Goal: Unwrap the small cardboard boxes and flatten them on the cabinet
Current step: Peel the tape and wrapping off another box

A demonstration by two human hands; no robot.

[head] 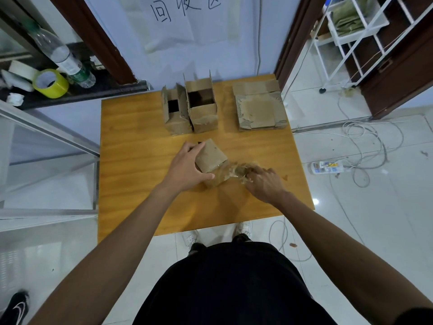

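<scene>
The orange-brown wooden cabinet top [131, 160] carries everything. A stack of flattened brown cardboard sheets [259, 111] lies at its far right, and two upright open brown cardboard boxes [202, 109] stand side by side at the far middle. The small brown cardboard box [212, 157] being stripped sits tilted on the wood near the centre.

The step in hand looks to be peeling. It should go best with the box pinned firmly while the crumpled clear plastic tape [234, 171] is drawn low and sideways, away from the box, so it lifts as one strip rather than tearing (its far end appears to cling to the box's right side).

The left hand [187, 167] spans the box from the left, fingers over its far edge and thumb curled against the near face, gripping it. The right hand [262, 181], knuckles up, pinches the tape wad in bent fingers just right of the box.
</scene>
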